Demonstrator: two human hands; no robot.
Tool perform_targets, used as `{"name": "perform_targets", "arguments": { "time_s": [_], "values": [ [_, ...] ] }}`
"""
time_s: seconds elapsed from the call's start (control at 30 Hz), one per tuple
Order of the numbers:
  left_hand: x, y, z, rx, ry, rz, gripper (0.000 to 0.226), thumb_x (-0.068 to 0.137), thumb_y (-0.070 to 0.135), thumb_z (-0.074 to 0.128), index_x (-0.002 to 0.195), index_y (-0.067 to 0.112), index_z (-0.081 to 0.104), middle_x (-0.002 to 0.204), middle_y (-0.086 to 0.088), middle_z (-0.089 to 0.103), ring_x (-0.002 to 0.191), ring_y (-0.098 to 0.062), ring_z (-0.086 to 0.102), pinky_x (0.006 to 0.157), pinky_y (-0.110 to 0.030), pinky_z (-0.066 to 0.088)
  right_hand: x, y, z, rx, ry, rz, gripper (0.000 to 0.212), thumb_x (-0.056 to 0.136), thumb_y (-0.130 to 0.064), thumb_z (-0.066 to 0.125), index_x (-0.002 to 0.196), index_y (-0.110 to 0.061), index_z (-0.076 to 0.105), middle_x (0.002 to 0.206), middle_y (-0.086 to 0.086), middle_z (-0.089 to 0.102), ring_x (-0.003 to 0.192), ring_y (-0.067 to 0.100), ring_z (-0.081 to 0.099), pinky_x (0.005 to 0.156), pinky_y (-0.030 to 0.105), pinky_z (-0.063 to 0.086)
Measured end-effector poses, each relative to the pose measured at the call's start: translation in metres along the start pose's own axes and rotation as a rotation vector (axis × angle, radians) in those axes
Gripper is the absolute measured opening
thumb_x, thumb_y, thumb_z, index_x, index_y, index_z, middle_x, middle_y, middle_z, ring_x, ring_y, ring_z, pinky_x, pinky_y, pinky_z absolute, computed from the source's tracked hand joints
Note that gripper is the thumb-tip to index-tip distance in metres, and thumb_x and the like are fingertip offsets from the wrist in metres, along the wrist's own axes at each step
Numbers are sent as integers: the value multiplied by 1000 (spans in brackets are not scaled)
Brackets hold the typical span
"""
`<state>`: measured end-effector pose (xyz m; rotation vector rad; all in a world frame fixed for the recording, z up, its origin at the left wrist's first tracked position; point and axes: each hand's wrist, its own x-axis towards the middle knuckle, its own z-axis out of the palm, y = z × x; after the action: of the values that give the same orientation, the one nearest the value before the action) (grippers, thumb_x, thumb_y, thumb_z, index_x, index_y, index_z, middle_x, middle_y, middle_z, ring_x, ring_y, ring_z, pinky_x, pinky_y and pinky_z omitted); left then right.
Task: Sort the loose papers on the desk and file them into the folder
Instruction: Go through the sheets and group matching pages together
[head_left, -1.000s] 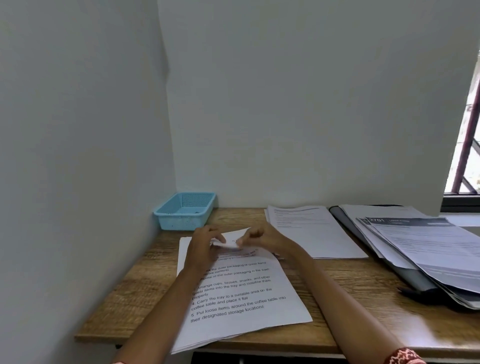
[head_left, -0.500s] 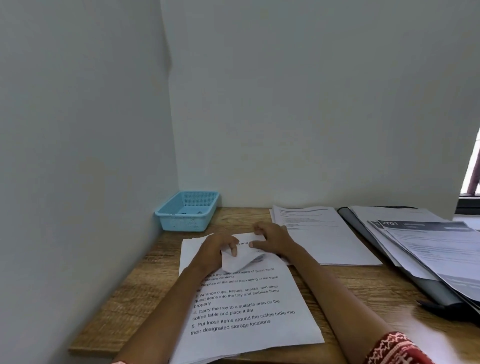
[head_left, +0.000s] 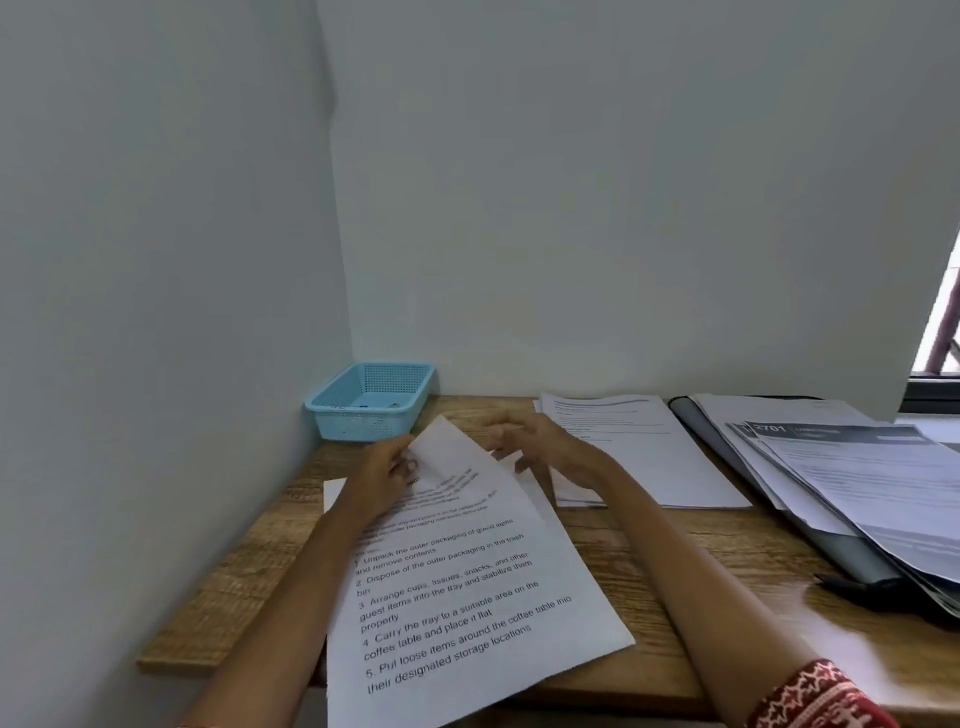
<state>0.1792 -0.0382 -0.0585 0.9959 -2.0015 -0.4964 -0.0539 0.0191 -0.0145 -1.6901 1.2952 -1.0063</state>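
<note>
Printed instruction sheet, top of near-left stack on bench: left hand fingers pinch its lifted far corner, right hand fingers spread loose beside; best peeled singly, kept flat, then carried to grey folder at right.

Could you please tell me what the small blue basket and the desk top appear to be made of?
The blue basket looks like moulded plastic, slightly glossy: its walls and floor are a uniform light blue, pierced by a regular grid of small holes. The desk top looks like wood or a wood-grain laminate with a matt finish: brown streaked grain runs across it, though the picture cannot settle which.
</note>
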Motion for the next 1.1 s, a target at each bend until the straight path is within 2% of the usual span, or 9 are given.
{"name": "perform_targets", "arguments": {
  "time_s": [0.1, 0.2, 0.3, 0.4, 0.57, 0.67, 0.8, 1.0, 1.1],
  "values": [
    [-2, 5, 1, 113, 78, -42, 29, 82, -3, 62, 108, 9, 62, 91, -1, 64, 94, -22, 58, 88, -41, 45, -3, -7, 9, -63, -162, 20, 35, 83, -19, 71, 115, -29, 61, 119, 3, 66, 105, 21, 65, 81, 33, 55],
    [-3, 7, -2, 138, 306, -205, 57, 81, 5, 68, 132, 11, 45, 127, -7, 54, 120, -28, 46, 102, -45, 37, 2, 5, 10, -228, 81, 24, 39, 85, 1, 63, 122, -9, 62, 119, 9, 66, 104, 22, 64, 83, 32, 56],
    [-5, 3, -13, -224, 448, -465, 73, 77, 7, 73, 138, 8, 34, 134, -13, 49, 121, -31, 48, 101, -47, 41, 0, 25, -3, 41, 269, 83, 37, 83, 10, 60, 120, 3, 60, 117, 19, 65, 104, 31, 64, 91, 49, 52],
    [-5, 8, -20, -648, 418, -642, 59, 80, 10, 72, 131, 3, 43, 122, -15, 60, 106, -29, 60, 92, -45, 50, -5, 24, -10, 237, 308, 82, 38, 85, 15, 57, 122, 8, 56, 118, 21, 62, 96, 30, 65, 81, 35, 57],
    [-13, 30, -20, -659, 221, -625, 9, 95, 8, 51, 98, 8, 60, 98, -10, 66, 87, -26, 64, 67, -35, 51, -8, 11, -6, 293, 308, 40, 24, 89, 2, 59, 113, 2, 61, 101, 13, 67, 77, 16, 64, 65, 20, 56],
    [-17, 19, -34, -731, 283, -678, 20, 97, 0, 42, 111, -3, 56, 107, -15, 60, 94, -29, 59, 82, -40, 47, -12, 6, -7, 339, 384, 38, 17, 95, -22, 56, 95, -8, 66, 74, 5, 69, 58, 14, 62, 50, 20, 51],
    [-32, -1, -66, -706, 334, -734, 29, 97, 3, 44, 124, -7, 50, 113, -17, 57, 94, -29, 55, 86, -39, 43, -9, 11, -12, 293, 497, 31, 26, 95, -31, 55, 94, -8, 66, 74, 6, 69, 47, 9, 60, 45, 17, 47],
    [-45, -13, -88, -770, 291, -701, 16, 99, 6, 41, 93, 0, 55, 61, -5, 69, 53, -16, 66, 47, -25, 54, -10, 14, -11, 165, 556, 57, 16, 93, -15, 56, 80, -14, 66, 77, 8, 68, 52, 14, 60, 43, 18, 45],
    [-44, -12, -86, -783, 279, -690, 18, 99, 6, 41, 89, 4, 55, 56, -1, 68, 48, -12, 65, 43, -24, 53, -11, 16, -12, 25, 557, 35, 19, 90, -11, 59, 73, -18, 63, 67, 2, 67, 48, 11, 59, 44, 18, 47]
  ]
}}
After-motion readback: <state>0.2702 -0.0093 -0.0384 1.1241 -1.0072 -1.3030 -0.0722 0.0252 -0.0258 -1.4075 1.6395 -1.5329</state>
